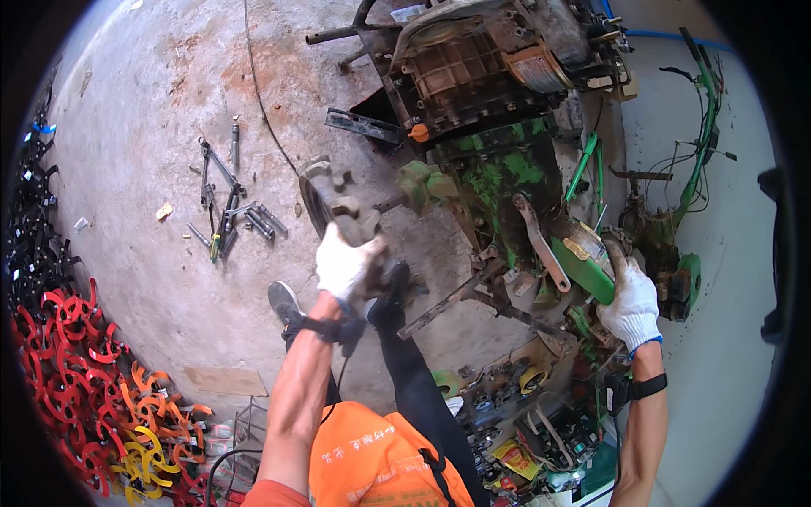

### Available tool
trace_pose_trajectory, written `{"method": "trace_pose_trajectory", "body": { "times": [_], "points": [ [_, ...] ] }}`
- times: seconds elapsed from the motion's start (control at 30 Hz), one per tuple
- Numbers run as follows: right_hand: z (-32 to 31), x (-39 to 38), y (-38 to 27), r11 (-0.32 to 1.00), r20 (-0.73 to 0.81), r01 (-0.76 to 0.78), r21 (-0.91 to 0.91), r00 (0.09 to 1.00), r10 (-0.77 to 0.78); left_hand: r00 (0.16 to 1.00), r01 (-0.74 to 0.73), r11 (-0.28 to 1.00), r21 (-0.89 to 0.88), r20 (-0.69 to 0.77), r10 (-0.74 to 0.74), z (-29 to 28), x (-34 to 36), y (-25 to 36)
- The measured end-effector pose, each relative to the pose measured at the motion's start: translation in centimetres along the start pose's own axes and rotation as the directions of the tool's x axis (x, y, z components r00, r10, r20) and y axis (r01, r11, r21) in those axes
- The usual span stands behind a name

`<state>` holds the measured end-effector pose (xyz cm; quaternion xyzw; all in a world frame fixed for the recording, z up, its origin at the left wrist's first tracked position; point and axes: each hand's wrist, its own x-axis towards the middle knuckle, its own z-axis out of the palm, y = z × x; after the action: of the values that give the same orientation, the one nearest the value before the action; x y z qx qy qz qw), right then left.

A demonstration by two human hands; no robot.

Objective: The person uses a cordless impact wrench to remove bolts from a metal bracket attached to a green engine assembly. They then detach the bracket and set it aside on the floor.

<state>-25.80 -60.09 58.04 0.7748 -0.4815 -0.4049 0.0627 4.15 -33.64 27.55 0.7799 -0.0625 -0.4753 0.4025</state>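
Note:
My left hand (345,264), in a white work glove, is closed on the edge of a grey metal wheel-like part (316,196) with thick lugs on one side. Motion smears this part, which is beside the green hub end (427,186) of a dirty machine. On the right, my gloved right hand (632,306) has its fingers curled over the edge of a green metal cover (583,269) on the same machine; its fingertips are partly hidden. A rusty flat lever (541,241) stands just left of that cover. The machine's dark engine block (465,72) fills the top.
Wrenches and sockets (226,198) lie on the concrete floor at left. Red curved blades (68,355), with orange, yellow and black ones, are piled along the left edge. Below the machine, assorted parts (528,431) crowd the floor. Green handlebars (708,127) stand by the right wall.

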Motion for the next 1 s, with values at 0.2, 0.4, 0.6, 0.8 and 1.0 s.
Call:
{"method": "trace_pose_trajectory", "body": {
  "times": [0.2, 0.4, 0.6, 0.8, 1.0],
  "points": [
    [0.6, 0.4, 0.9, 0.999, -0.070, 0.047, 0.023, 0.997, -0.046, 0.986, 0.003, 0.937, -0.350, 0.158, 0.056, -6.6, 1.9, -5.5],
    [1.0, 0.2, 1.2, 0.999, -0.067, 0.051, 0.013, 0.997, -0.050, 0.987, 0.004, 0.923, -0.386, 0.151, 0.059, -1.4, 4.5, -8.1],
    [1.0, -0.1, 1.0, 0.998, -0.079, 0.060, 0.030, 0.995, -0.058, 0.931, 0.128, 0.826, -0.548, 0.354, 0.091, -5.3, 7.7, -14.6],
    [1.6, 0.1, 1.2, 0.997, -0.116, 0.043, 0.068, 0.993, -0.035, 0.934, 0.236, 0.738, -0.632, 0.356, 0.007, -8.8, 9.4, -23.2],
    [2.0, 0.3, 1.4, 0.987, -0.150, 0.081, 0.142, 0.987, -0.059, 0.987, 0.157, 0.877, -0.454, 0.050, -0.151, -6.7, 9.9, -28.2]
  ]
}}
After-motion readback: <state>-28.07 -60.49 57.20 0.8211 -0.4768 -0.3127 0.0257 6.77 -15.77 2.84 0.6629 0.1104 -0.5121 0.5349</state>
